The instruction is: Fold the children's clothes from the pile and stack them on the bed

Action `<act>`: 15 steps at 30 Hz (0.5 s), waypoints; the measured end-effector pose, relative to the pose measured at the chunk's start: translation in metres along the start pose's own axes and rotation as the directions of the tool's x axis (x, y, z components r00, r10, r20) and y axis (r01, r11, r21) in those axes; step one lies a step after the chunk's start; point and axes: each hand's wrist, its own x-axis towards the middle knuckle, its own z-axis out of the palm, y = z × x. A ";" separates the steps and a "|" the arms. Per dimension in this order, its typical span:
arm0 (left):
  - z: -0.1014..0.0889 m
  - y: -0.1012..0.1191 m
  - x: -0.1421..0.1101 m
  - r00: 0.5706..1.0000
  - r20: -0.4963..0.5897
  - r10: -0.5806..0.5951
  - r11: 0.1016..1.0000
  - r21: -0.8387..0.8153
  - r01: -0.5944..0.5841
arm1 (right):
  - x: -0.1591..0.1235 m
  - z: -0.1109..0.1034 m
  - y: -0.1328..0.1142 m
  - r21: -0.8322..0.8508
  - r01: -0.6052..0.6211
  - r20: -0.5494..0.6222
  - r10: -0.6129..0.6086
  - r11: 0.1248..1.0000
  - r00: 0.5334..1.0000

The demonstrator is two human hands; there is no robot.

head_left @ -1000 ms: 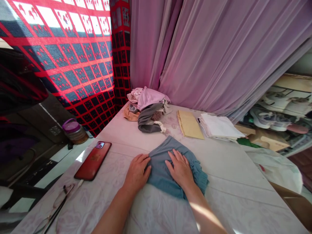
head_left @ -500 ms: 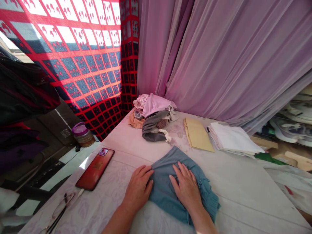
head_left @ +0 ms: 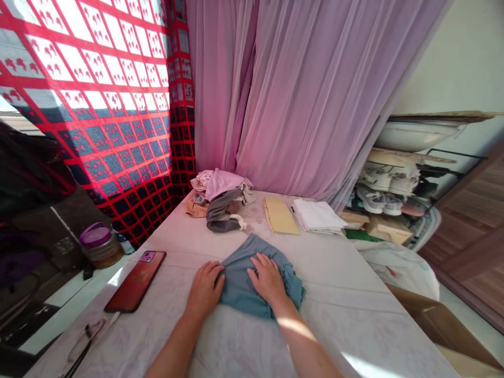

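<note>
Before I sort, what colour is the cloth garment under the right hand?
Cloth garment: greyish blue (head view).

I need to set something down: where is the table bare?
The table is bare right of the blue garment, in front of the white stack, and between the red phone and left hand. Heaped clothes crowd its far-left corner; glasses sit near-left.

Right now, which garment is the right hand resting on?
The blue garment, lying in front; the pink one and dark-grey one lie heaped behind, untouched.
</note>
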 end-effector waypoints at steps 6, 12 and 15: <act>-0.011 0.004 0.004 0.996 -0.008 -0.093 0.996 0.014 0.093 | -0.017 -0.019 -0.008 -0.011 0.055 -0.051 -0.055 0.998 0.997; -0.020 0.001 0.007 0.981 -0.046 -0.187 0.981 0.050 0.189 | -0.052 -0.015 0.009 -0.072 -0.097 0.033 0.100 0.993 0.994; -0.022 0.000 0.008 0.980 -0.004 -0.201 0.979 0.046 0.201 | -0.058 -0.009 0.016 -0.051 -0.106 0.043 0.108 0.993 0.993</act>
